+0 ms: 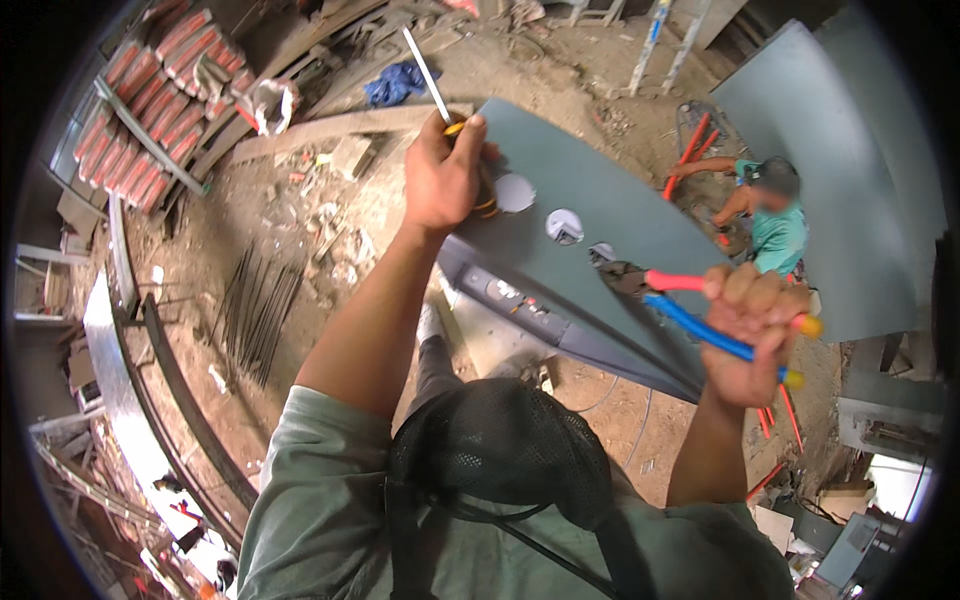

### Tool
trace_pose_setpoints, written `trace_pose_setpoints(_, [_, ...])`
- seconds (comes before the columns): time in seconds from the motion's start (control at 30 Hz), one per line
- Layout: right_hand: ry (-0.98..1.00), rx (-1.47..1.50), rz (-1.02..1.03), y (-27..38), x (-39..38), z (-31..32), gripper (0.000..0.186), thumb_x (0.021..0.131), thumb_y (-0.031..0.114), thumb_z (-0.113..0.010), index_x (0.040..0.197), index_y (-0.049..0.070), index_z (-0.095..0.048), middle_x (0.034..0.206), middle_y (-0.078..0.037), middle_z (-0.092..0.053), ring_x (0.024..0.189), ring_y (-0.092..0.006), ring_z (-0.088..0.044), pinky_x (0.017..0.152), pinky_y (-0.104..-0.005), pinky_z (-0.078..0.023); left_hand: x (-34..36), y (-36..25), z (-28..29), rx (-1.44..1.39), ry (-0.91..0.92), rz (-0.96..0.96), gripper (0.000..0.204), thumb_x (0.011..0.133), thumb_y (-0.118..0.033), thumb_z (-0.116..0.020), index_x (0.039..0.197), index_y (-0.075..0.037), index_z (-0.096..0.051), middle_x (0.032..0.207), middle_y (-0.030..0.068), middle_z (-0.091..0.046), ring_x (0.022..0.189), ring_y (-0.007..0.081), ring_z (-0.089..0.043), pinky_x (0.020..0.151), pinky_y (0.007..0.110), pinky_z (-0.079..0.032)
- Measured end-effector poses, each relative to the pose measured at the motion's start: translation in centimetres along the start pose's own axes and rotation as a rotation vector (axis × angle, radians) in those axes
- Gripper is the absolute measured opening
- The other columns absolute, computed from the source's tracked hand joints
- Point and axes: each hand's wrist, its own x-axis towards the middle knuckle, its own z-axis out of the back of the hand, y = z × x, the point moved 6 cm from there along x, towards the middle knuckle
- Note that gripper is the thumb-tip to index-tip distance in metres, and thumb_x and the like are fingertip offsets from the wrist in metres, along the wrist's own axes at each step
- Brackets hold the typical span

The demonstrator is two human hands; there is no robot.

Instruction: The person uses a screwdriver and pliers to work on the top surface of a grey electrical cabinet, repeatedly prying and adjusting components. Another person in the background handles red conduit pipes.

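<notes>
A screwdriver (428,75) is gripped in my left hand (443,178), its pale shaft pointing up and away. That hand rests against the far left edge of a grey metal panel (610,170), beside a round hole (515,193). Two more holes (565,226) run in a line toward the right. My right hand (750,335) is closed around pliers (697,326) with one red and one blue handle, both yellow-tipped. Their dark jaws are at the smallest hole (601,253); whether they bite on its edge I cannot tell.
Another person (780,235) crouches at the right, near orange-red pipes (692,140) and a large grey sheet (830,150). Stacked bags (150,110) stand at far left. Thin rods (260,310) and rubble lie on the dirt floor. A ladder (655,45) is at the back.
</notes>
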Motion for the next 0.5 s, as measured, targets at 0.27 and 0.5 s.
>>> trace_pose_setpoints(0.27, [-0.234,-0.024,-1.113,-20.1,13.1,1.1,0.035,0.105,0.031,-0.06,0.076,0.021,-0.043,0.06,0.006,-0.04,0.049,-0.0112,-0.04,0.05,-0.0326,-0.039,0.3,0.0,-0.5,0.066,0.032,-0.063,0.033,0.108,-0.032,-0.064,0.109,0.001,-0.066,0.08,0.0115,-0.076,0.078,0.0153,-0.075,0.072,0.029,-0.058])
trace_pose_setpoints(0.5, [0.033,0.206,-0.471,-7.8,7.9,0.1,0.015,0.103,0.014,-0.061,0.1,0.015,-0.047,0.085,0.003,-0.04,0.077,-0.0134,-0.041,0.074,-0.0365,-0.038,0.7,1.6,2.0,-0.095,-0.09,0.008,0.036,0.104,-0.033,-0.067,0.108,0.002,-0.066,0.081,0.0149,-0.077,0.075,0.0196,-0.076,0.07,0.036,-0.06])
